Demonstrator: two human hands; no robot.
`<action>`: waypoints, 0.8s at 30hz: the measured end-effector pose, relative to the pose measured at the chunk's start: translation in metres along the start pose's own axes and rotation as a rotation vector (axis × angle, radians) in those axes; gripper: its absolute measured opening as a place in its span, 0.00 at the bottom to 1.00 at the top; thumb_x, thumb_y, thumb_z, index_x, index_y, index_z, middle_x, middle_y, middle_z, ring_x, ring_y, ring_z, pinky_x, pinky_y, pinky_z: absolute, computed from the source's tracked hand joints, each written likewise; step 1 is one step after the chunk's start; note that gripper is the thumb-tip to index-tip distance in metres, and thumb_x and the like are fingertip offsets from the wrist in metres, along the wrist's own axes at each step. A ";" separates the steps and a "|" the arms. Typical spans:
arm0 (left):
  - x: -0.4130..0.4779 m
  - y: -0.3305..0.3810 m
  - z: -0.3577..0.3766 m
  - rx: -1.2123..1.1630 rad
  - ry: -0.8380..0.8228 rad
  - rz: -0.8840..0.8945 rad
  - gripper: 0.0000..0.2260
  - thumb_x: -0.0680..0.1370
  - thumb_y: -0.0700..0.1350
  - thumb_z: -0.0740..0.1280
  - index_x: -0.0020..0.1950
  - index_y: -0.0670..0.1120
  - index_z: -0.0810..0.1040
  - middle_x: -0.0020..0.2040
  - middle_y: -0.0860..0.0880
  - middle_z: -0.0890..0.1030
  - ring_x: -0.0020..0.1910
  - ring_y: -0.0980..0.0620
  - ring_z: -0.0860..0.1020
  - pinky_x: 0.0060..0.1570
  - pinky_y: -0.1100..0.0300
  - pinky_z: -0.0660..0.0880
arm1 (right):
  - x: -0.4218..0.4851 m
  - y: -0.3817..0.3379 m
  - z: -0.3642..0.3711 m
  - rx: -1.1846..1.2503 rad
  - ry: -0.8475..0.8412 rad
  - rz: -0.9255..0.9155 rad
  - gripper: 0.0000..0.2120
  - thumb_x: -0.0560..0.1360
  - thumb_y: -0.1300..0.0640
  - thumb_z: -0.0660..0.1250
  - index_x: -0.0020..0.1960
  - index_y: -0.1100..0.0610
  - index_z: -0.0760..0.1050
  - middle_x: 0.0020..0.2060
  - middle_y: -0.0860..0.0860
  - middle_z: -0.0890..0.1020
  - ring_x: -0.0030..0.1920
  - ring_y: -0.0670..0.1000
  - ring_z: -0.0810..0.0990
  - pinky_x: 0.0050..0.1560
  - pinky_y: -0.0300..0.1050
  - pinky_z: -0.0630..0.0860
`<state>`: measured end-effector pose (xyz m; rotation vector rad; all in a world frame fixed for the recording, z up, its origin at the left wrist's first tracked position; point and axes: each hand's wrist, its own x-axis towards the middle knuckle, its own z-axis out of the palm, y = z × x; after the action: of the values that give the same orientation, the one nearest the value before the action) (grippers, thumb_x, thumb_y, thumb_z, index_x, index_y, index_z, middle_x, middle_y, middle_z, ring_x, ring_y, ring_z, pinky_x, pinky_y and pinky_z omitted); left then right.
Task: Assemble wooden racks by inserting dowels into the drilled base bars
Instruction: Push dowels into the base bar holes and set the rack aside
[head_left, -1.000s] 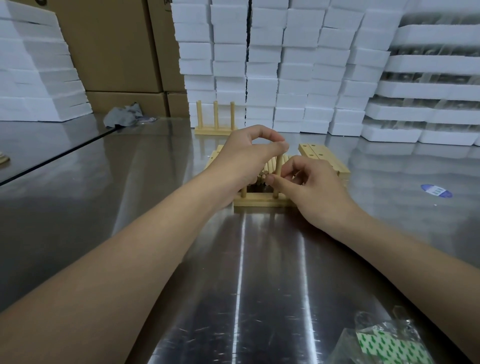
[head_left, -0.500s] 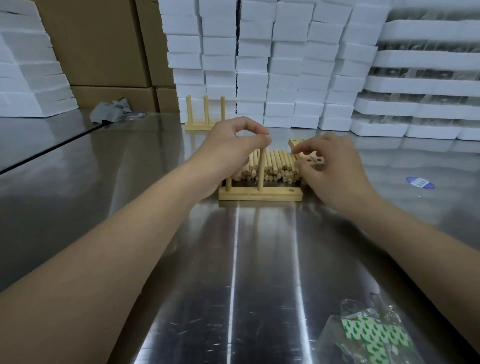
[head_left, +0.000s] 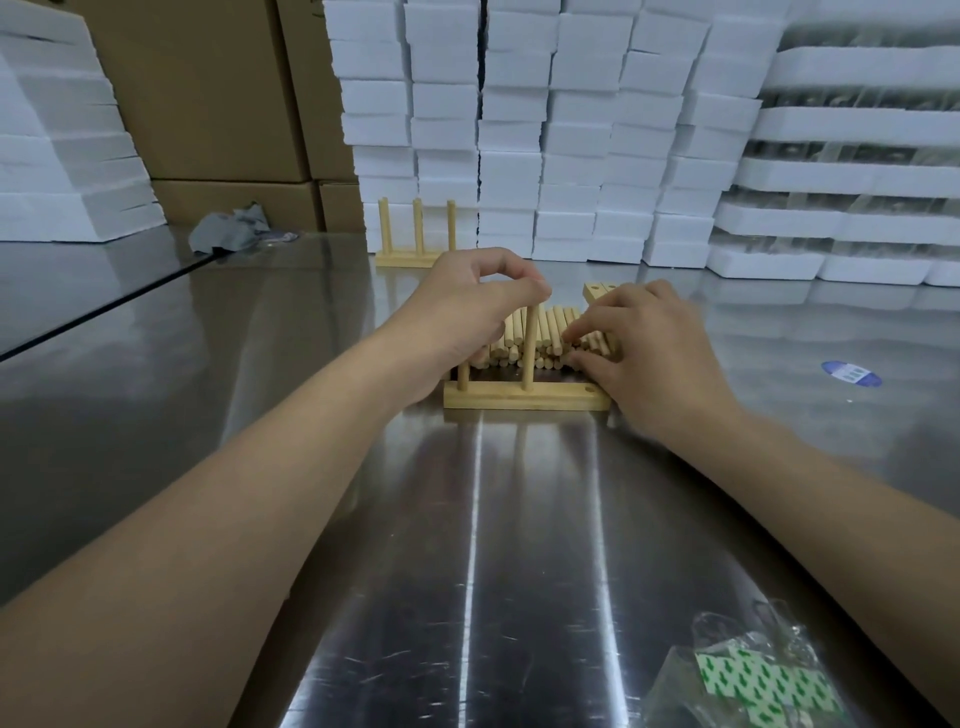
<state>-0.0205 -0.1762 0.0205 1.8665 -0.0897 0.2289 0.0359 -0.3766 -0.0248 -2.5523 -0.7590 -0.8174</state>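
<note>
The left hand (head_left: 467, 306) pinches the top of an upright pale wooden dowel (head_left: 530, 353) between thumb and forefinger, the other fingers curled. This dowel stands in the middle hole of a flat pale wooden base bar (head_left: 524, 401), which lies crosswise around the middle of the shiny steel table surface (head_left: 519, 545). A second upright dowel (head_left: 463, 376) stands at the bar's left end, partly behind the left wrist, and a drilled hole (head_left: 589, 388) at the right end is open. The right hand (head_left: 654, 353) reaches down with bent fingers onto a heap of loose pale wooden dowels (head_left: 550, 332) lying just behind the bar; its fingertips touch them, but whether they grip one cannot be told. Spare drilled wooden bars (head_left: 597, 290) show beyond that hand. At the far edge of the surface a finished three-dowel wooden rack (head_left: 415, 236) stands before stacks of white foam blocks (head_left: 571, 130), with brown cardboard boxes (head_left: 218, 88) and a crumpled grey rag (head_left: 228, 231) to its left. A clear plastic bag of green-and-white patterned pads (head_left: 753, 680) lies at the near right corner, and a blue oval sticker (head_left: 852, 373) lies toward the right edge.
</note>
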 end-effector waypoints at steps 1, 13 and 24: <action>0.000 0.000 0.000 0.000 -0.003 -0.002 0.03 0.82 0.46 0.73 0.51 0.48 0.83 0.28 0.53 0.64 0.24 0.54 0.63 0.32 0.58 0.66 | 0.000 -0.001 0.001 -0.007 0.000 -0.002 0.08 0.76 0.51 0.77 0.55 0.46 0.86 0.54 0.47 0.82 0.60 0.55 0.73 0.60 0.55 0.71; -0.002 0.004 -0.017 0.003 -0.187 -0.039 0.03 0.82 0.45 0.73 0.51 0.47 0.83 0.28 0.54 0.64 0.26 0.53 0.61 0.27 0.63 0.64 | 0.000 -0.004 0.002 -0.061 0.013 -0.006 0.06 0.78 0.48 0.75 0.54 0.45 0.85 0.49 0.47 0.82 0.56 0.53 0.74 0.53 0.50 0.69; -0.004 0.004 -0.037 0.009 -0.205 -0.020 0.01 0.79 0.44 0.77 0.48 0.47 0.87 0.31 0.51 0.74 0.27 0.53 0.70 0.31 0.60 0.74 | 0.003 -0.011 -0.022 0.296 0.303 0.174 0.04 0.81 0.51 0.69 0.54 0.47 0.81 0.45 0.40 0.83 0.49 0.43 0.80 0.54 0.46 0.76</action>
<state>-0.0290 -0.1429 0.0343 1.8947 -0.2101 0.0234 0.0220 -0.3778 -0.0042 -2.1345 -0.5117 -0.9291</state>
